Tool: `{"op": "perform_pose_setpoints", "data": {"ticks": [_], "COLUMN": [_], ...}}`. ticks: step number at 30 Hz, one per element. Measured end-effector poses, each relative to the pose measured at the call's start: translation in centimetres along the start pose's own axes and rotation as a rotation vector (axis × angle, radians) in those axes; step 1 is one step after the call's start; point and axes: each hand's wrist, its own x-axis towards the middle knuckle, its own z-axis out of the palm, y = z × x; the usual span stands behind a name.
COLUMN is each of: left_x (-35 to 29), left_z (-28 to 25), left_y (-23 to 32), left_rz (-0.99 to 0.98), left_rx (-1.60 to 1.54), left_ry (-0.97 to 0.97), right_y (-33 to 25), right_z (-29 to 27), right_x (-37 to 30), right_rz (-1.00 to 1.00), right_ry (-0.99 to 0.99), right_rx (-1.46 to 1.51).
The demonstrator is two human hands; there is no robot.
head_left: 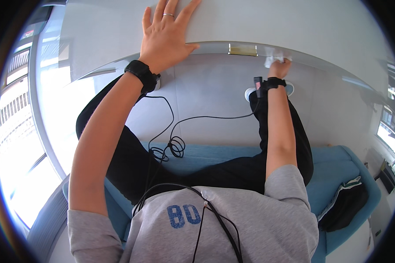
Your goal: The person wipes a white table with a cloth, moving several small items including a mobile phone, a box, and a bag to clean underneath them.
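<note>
My left hand (166,37) lies flat on the white tabletop (259,22), fingers spread, its thumb close to the front edge. It wears a ring and holds nothing. Against the front face of the table, right of a gold-coloured handle (242,49), my right hand (280,68) is closed round a crumpled white tissue or cloth (273,60). The white piece touches the front edge. Most of the right fingers are hidden behind the hand.
Black cables (206,117) run from the wrist bands and coil near my lap. I sit on a blue sofa (338,166) with a black bag or cushion (346,204) at its right end. Bright windows (24,118) stand at the left.
</note>
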Motion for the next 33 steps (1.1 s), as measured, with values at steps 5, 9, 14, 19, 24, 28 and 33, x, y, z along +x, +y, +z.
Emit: {"op": "perform_pose_setpoints", "data": {"ticks": [5,9,14,19,24,28,33], "left_x": [-0.5,-0.3,-0.1,-1.9,-8.6,-14.3,-18.2], "left_z": [-0.2,0.0,-1.1,3.2,3.0,-2.3,-4.2], "left_y": [-0.3,0.0,0.9,-0.5,2.6,4.0,4.0], "left_rz": [-0.013,0.020,0.012,-0.058,0.061,-0.055,0.056], "left_rx": [-0.017,-0.050,0.016,-0.001,-0.577,-1.012,-1.007], "left_ry": [0.017,0.029,-0.082,0.192,0.392,-0.069,0.073], "right_y": [-2.7,-1.9,-3.0,-13.0,-16.2,-17.4,-17.2], "right_z": [2.2,2.2,-2.6,-14.2,-21.5,-23.9,-24.8], "right_x": [-5.7,-6.5,-9.3,-18.5,-22.5,-25.0,-26.6], "right_rz": [-0.032,-0.129,0.154,0.364,0.185,0.077,-0.052], "right_ry": [-0.166,-0.275,-0.454,-0.840,-0.954,-0.978,-0.982], "right_rx": [0.069,0.119,0.308,0.898,0.929,0.895,0.740]}}
